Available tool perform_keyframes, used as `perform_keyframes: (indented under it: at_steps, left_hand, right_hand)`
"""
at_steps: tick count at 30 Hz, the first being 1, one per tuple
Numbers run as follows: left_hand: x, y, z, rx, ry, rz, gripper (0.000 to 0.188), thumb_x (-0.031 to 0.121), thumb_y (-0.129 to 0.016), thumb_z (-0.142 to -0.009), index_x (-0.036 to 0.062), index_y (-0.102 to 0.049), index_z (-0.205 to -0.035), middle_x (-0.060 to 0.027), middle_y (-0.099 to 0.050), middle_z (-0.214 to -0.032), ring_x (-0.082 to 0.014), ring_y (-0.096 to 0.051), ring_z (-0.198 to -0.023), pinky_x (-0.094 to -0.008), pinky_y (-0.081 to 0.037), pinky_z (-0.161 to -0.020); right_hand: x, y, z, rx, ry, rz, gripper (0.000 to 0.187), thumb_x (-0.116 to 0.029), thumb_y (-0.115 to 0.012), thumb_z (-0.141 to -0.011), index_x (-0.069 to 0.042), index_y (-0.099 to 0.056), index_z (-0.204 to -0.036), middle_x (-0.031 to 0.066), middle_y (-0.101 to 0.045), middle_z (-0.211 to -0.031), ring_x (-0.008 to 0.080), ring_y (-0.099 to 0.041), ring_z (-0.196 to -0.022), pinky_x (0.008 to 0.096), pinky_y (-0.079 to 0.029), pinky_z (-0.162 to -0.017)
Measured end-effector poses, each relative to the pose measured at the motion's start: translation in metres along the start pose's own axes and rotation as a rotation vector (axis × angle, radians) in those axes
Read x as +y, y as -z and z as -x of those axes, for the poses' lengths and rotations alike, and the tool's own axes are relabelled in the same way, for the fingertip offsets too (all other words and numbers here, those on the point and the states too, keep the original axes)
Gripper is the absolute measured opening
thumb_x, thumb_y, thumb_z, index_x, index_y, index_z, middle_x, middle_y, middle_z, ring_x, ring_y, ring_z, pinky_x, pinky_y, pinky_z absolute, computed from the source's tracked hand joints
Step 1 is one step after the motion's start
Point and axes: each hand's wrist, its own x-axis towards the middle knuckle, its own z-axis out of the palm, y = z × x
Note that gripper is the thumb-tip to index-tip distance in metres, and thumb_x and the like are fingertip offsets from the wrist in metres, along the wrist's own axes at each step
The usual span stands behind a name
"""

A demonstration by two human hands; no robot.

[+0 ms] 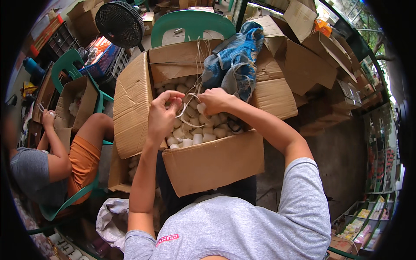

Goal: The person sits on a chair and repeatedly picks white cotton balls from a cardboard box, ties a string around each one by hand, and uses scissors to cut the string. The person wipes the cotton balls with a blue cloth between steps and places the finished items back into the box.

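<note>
Cluttered with flattened and stacked brown cardboard cartons (303, 65), the work area spreads beyond both hands, with shelves of small coloured packs off to the right. Directly below the hands sits a large open corrugated cardboard box (212, 162), its flaps creased and folded outward. Filling it are many small white cylindrical pieces (197, 138), smooth and matte, heaped loosely. Beyond the right hand, a crumpled blue and grey cloth (236, 60) drapes over the box's far flap. Farther out stand a green plastic chair (193, 24) and a round black fan (119, 21). To the left of the left hand, another person in orange shorts (82, 164) sits on a green chair. Between the hands runs a thin off-white string (186, 108). The left hand (162, 115) is curled, its fingertips pinching the string. The right hand (214, 100) is closed around one white piece and the string above the heap.
</note>
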Motion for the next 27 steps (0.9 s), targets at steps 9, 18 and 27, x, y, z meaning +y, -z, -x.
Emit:
perform_keyframes:
  at_steps: [9,18,27]
  left_hand:
    - [0.004,-0.036,-0.055,-0.509,0.178,0.459,0.055,0.055,-0.053,-0.093,0.0048,-0.064,-0.114,-0.0060,-0.068,-0.086,-0.0033,-0.042,-0.052,-0.0188,-0.035,-0.049]
    - [0.015,-0.048,-0.048,-0.421,0.226,0.827,0.059,0.055,-0.048,-0.095,0.0000,-0.056,-0.116,-0.0005,-0.062,-0.077,0.0010,-0.026,-0.041,-0.0156,-0.025,-0.040]
    - [0.004,-0.047,-0.051,-0.201,0.392,0.752,0.043,0.053,-0.058,-0.091,0.0101,-0.058,-0.096,0.0034,-0.054,-0.068,-0.0006,-0.035,-0.041,-0.0178,-0.024,-0.035]
  right_hand:
    - [0.056,0.102,0.066,0.176,0.112,-0.973,0.051,-0.022,-0.074,-0.082,-0.002,-0.051,-0.122,0.0135,-0.071,-0.092,0.0145,-0.066,-0.079,0.0277,-0.054,-0.067]
    - [0.157,0.053,0.029,0.975,-0.508,-0.535,0.022,-0.028,-0.061,-0.092,-0.008,-0.068,-0.096,0.0081,-0.064,-0.113,0.0214,-0.063,-0.100,0.0355,-0.051,-0.085]
    - [-0.003,0.041,0.049,0.777,0.198,-0.930,0.039,-0.005,-0.066,-0.086,-0.011,-0.058,-0.124,0.0099,-0.068,-0.089,0.0130,-0.064,-0.085,0.0295,-0.051,-0.070]
